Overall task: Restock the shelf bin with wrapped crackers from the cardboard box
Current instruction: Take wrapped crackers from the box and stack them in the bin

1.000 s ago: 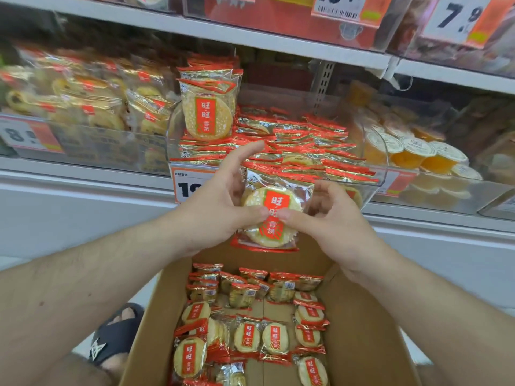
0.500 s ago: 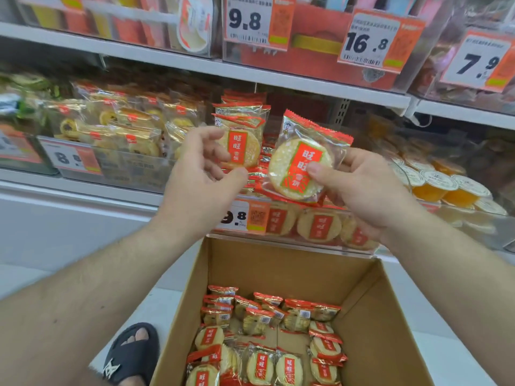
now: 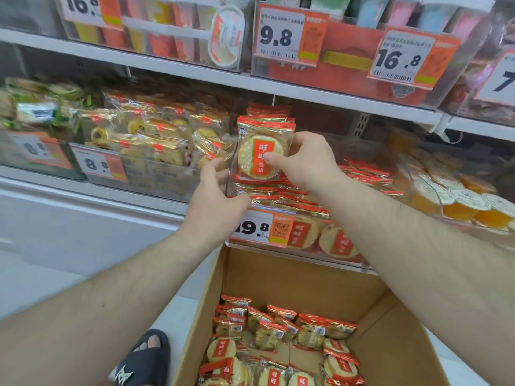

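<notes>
My right hand [image 3: 305, 160] pinches a wrapped cracker pack [image 3: 260, 151], round cracker with a red label, and holds it upright against the standing row at the left end of the clear shelf bin [image 3: 345, 254]. My left hand [image 3: 216, 196] touches the bin's left front corner beside that pack, fingers loosely curled and holding nothing. Several flat cracker packs [image 3: 292, 196] lie stacked inside the bin. The open cardboard box [image 3: 301, 282] sits below the shelf, with several more cracker packs [image 3: 278, 346] on its bottom.
A neighbouring bin of gold-wrapped pastries [image 3: 150, 143] stands to the left, and orange jelly cups [image 3: 459, 199] to the right. Price tags 9.8 [image 3: 281, 37] and 16.8 [image 3: 401, 59] hang from the shelf above. A foot in a black sandal [image 3: 145, 360] stands left of the box.
My right hand carried the cracker pack from in front of the bin leftward into the standing row. My left hand let go of it earlier and dropped to the bin's corner.
</notes>
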The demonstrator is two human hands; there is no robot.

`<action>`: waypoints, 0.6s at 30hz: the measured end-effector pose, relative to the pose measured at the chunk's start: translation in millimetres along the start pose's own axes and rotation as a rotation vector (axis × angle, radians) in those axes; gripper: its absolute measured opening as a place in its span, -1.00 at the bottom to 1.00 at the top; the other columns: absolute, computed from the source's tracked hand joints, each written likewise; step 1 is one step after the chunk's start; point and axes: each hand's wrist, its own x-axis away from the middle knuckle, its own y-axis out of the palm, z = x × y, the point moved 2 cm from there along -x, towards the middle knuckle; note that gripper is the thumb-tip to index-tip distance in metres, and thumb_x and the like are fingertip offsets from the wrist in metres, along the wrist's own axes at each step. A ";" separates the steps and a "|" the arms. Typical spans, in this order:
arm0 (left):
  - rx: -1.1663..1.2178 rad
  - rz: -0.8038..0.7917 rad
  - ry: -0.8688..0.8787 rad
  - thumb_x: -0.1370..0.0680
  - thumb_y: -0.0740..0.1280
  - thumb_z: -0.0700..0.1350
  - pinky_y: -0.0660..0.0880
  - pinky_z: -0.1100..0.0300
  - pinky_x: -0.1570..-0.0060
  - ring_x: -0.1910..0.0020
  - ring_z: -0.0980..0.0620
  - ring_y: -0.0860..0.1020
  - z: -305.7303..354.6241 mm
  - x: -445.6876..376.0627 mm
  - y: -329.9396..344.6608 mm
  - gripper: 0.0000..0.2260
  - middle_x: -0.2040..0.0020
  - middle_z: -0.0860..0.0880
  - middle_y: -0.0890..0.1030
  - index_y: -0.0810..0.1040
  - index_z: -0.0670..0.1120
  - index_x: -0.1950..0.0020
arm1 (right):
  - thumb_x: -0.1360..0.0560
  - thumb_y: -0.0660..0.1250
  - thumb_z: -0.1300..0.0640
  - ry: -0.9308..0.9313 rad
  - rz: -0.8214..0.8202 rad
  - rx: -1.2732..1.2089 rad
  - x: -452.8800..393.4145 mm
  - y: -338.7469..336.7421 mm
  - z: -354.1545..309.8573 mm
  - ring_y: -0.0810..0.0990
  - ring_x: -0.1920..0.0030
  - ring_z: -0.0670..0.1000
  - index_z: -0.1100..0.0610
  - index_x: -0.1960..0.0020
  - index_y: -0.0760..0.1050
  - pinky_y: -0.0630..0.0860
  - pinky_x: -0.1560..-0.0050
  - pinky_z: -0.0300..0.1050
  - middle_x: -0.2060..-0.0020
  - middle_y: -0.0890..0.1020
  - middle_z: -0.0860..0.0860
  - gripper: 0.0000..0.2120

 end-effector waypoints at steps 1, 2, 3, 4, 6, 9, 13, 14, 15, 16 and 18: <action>0.003 0.004 0.001 -0.52 0.37 -0.25 0.50 0.24 0.02 -0.01 0.35 0.51 -0.1 -0.4 -0.1 -0.39 -0.07 0.28 0.50 0.19 0.01 -0.48 | -0.39 0.54 -0.06 -0.003 0.040 0.040 1.0 0.6 -0.9 0.59 0.15 -0.16 0.00 0.02 0.57 0.51 0.16 -0.23 0.17 0.62 -0.15 -0.74; 0.005 0.007 0.000 -0.52 0.37 -0.25 0.50 0.26 0.04 -0.02 0.34 0.52 0.0 -0.6 -0.2 -0.40 -0.08 0.25 0.51 0.19 0.01 -0.48 | -0.38 0.54 -0.09 -0.002 0.071 0.069 1.6 1.0 -1.3 0.59 0.16 -0.15 0.01 0.01 0.57 0.48 0.22 -0.25 0.17 0.62 -0.14 -0.71; 0.004 0.008 -0.002 -0.52 0.36 -0.25 0.49 0.27 0.06 -0.02 0.32 0.52 0.3 -0.7 -0.3 -0.39 -0.10 0.23 0.52 0.19 0.01 -0.48 | -0.37 0.54 -0.11 0.001 0.099 0.094 2.3 1.4 -1.9 0.60 0.14 -0.13 0.04 -0.02 0.58 0.46 0.24 -0.25 0.15 0.63 -0.12 -0.67; 0.003 0.007 -0.002 -0.52 0.36 -0.25 0.49 0.27 0.07 -0.02 0.32 0.52 0.6 -0.6 -0.3 -0.39 -0.10 0.23 0.52 0.18 0.01 -0.48 | -0.36 0.54 -0.12 0.005 0.118 0.118 2.5 1.5 -2.1 0.60 0.13 -0.11 0.05 -0.03 0.59 0.45 0.25 -0.24 0.14 0.64 -0.10 -0.64; -0.005 0.010 -0.001 -0.51 0.37 -0.24 0.50 0.23 0.05 -0.02 0.31 0.52 1.0 -0.3 -0.4 -0.39 -0.10 0.23 0.52 0.18 0.01 -0.48 | -0.36 0.54 -0.14 0.018 0.119 0.160 3.1 1.9 -2.4 0.60 0.17 -0.13 0.07 0.03 0.61 0.46 0.28 -0.24 0.19 0.64 -0.10 -0.67; -0.016 0.018 -0.003 -0.50 0.36 -0.23 0.53 0.13 -0.04 -0.06 0.28 0.52 0.6 0.5 -0.5 -0.39 -0.11 0.21 0.53 0.19 0.02 -0.47 | -0.37 0.52 -0.16 0.050 0.080 0.221 4.1 4.9 -1.0 0.61 0.24 -0.11 0.08 0.14 0.61 0.58 0.23 -0.13 0.27 0.63 -0.09 -0.69; -0.032 0.019 0.007 -0.49 0.37 -0.24 0.51 0.24 0.07 0.01 0.34 0.52 0.0 1.2 2.2 -0.41 -0.07 0.26 0.52 0.21 0.04 -0.44 | -0.40 0.46 -0.22 0.064 0.083 0.345 7.0 16.7 -1.6 0.63 0.21 0.01 0.11 0.10 0.58 0.62 0.15 -0.02 0.24 0.63 -0.02 -0.61; -0.041 0.020 0.010 -0.49 0.37 -0.24 0.49 0.32 0.14 0.05 0.37 0.52 0.5 1.6 3.2 -0.43 -0.05 0.26 0.53 0.21 0.06 -0.41 | -0.41 0.45 -0.23 0.072 0.080 0.363 8.1 19.3 -1.7 0.64 0.19 0.02 0.10 0.06 0.58 0.62 0.14 -0.01 0.21 0.64 -0.02 -0.61; -0.049 0.020 0.013 -0.49 0.37 -0.24 0.46 0.40 0.22 0.10 0.41 0.52 1.0 1.9 4.1 -0.44 -0.02 0.26 0.52 0.21 0.09 -0.38 | -0.42 0.44 -0.23 0.082 0.075 0.367 8.8 21.1 -1.7 0.64 0.17 0.03 0.09 0.03 0.58 0.63 0.12 0.00 0.19 0.64 -0.02 -0.60; -0.053 0.020 0.014 -0.49 0.36 -0.24 0.44 0.46 0.29 0.14 0.44 0.51 2.0 2.5 4.7 -0.44 -0.01 0.27 0.52 0.20 0.10 -0.38 | -0.42 0.43 -0.24 0.091 0.071 0.363 9.3 21.7 -1.8 0.64 0.17 0.03 0.09 0.02 0.58 0.63 0.11 0.01 0.18 0.65 -0.03 -0.60; -0.058 0.018 0.018 -0.49 0.36 -0.24 0.42 0.49 0.32 0.16 0.48 0.50 2.5 2.9 6.1 -0.41 0.00 0.28 0.50 0.20 0.06 -0.42 | -0.42 0.42 -0.24 0.104 0.060 0.341 9.9 20.5 -1.9 0.65 0.19 0.01 0.08 0.05 0.59 0.64 0.11 0.02 0.21 0.65 -0.05 -0.62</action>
